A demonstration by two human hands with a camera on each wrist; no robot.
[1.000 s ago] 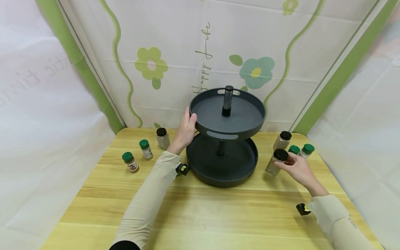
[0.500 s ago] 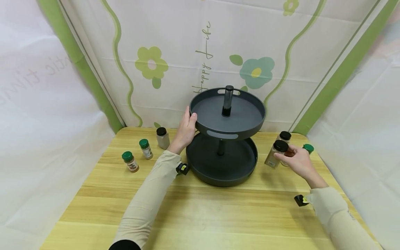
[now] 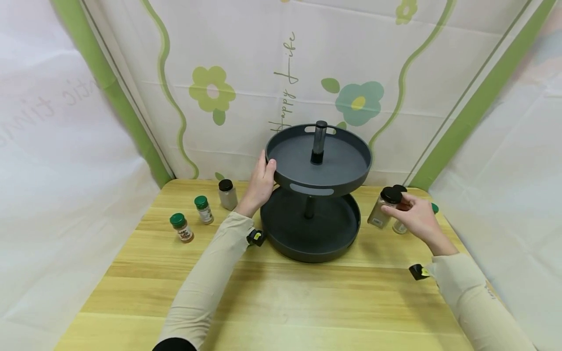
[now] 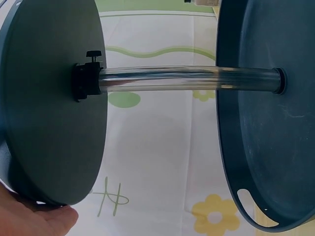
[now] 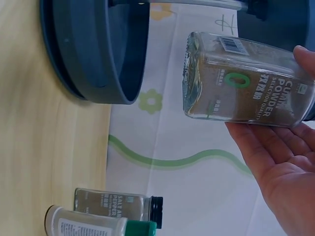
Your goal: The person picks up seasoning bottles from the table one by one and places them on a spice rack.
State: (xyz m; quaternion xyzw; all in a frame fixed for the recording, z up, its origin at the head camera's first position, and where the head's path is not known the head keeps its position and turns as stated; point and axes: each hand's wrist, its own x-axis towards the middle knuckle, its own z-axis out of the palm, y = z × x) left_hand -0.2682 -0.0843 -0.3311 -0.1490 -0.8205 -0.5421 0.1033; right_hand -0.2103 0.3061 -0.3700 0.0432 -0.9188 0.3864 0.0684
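My left hand (image 3: 261, 185) grips the left rim of a dark grey two-tier round tray (image 3: 325, 184). In the left wrist view, its fingers (image 4: 54, 221) lie at the upper tier's edge, and a clear post (image 4: 162, 78) joins the tiers. Both tiers hold nothing. To the right of the tray, my right hand (image 3: 417, 219) pinches a black-lidded glass spice jar (image 3: 380, 213) near its top, tilted and lifted above the table. The right wrist view shows its label, cumin powder, and brown powder inside the jar (image 5: 236, 88).
A salt and pepper jar (image 5: 110, 202) and a green-lidded bottle (image 5: 83, 223) stand behind my right hand, partly hidden. Left of the tray are a black-lidded jar (image 3: 228, 199) and two green-lidded bottles (image 3: 204, 214) on the wooden table (image 3: 281, 302). A printed curtain (image 3: 246, 48) hangs behind.
My right hand has raised the cumin jar off the table and moved it slightly left toward the tray. The left hand stays on the tray's rim.
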